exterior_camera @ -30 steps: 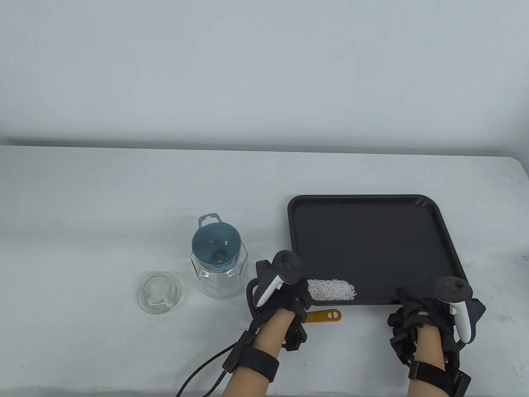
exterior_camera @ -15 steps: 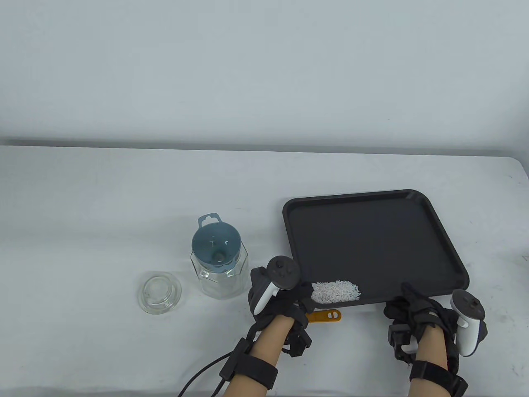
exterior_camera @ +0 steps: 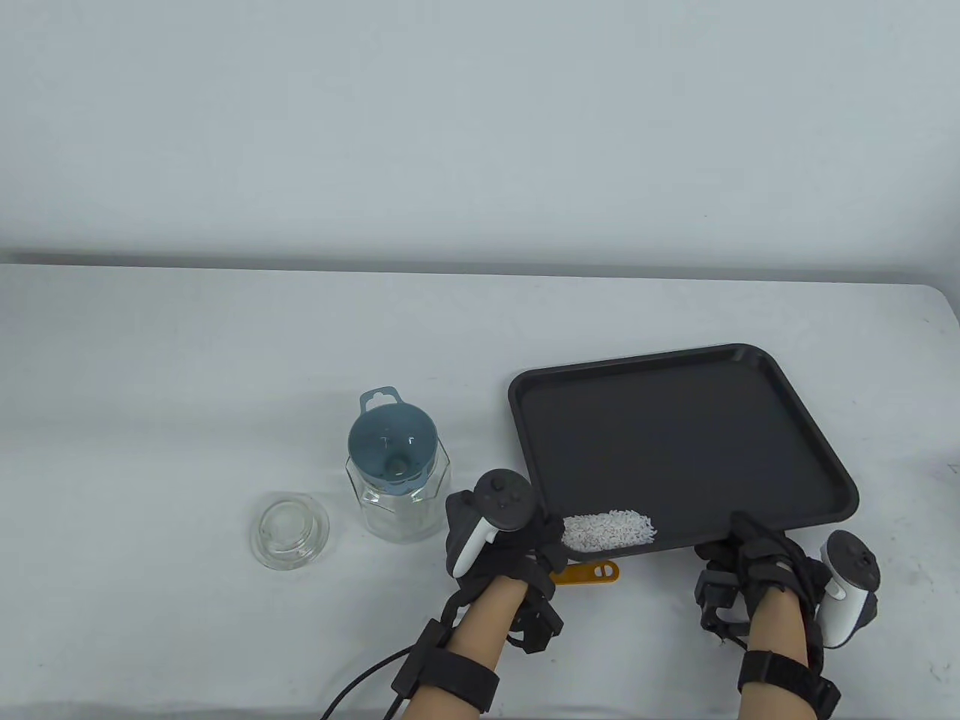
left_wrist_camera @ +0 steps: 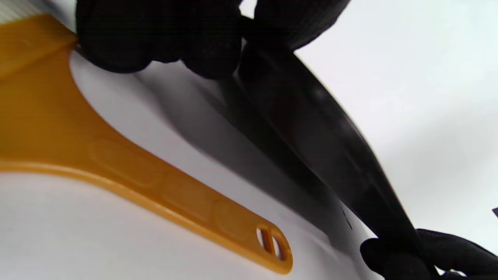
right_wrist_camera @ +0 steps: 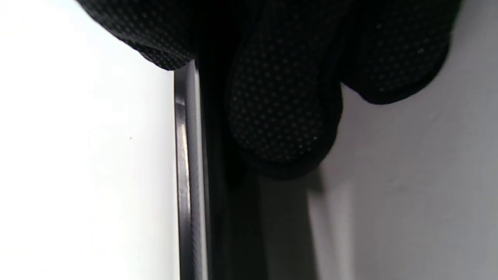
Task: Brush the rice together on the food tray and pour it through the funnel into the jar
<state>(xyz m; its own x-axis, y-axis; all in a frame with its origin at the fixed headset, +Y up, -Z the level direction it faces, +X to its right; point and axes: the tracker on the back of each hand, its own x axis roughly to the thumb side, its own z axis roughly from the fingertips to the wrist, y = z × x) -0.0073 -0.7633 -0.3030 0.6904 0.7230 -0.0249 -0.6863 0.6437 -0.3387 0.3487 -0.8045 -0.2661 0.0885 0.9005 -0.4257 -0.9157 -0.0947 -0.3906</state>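
Observation:
A black food tray (exterior_camera: pixel 675 442) is lifted off the table, its right side raised. A small heap of white rice (exterior_camera: pixel 609 529) lies by its near left corner. My left hand (exterior_camera: pixel 536 544) grips that near left corner, and its fingers (left_wrist_camera: pixel 163 35) curl over the tray's rim (left_wrist_camera: pixel 319 128). My right hand (exterior_camera: pixel 739 551) grips the near edge further right, with fingers (right_wrist_camera: pixel 280 116) round the rim (right_wrist_camera: pixel 186 175). A glass jar (exterior_camera: pixel 399 487) with a blue funnel (exterior_camera: pixel 392 442) in its mouth stands left of the tray. An orange brush (exterior_camera: pixel 592 573) lies on the table under the tray's near edge; its handle (left_wrist_camera: pixel 155 182) shows in the left wrist view.
The jar's glass lid (exterior_camera: pixel 290 530) lies on the white table (exterior_camera: pixel 187 360) left of the jar. A black cable (exterior_camera: pixel 360 682) runs from my left wrist off the bottom edge.
Both hands have lifted and tilted the tray, right side up, and shifted it a little left. The rice heap slid slightly within the tray. My right tracker dropped lower.

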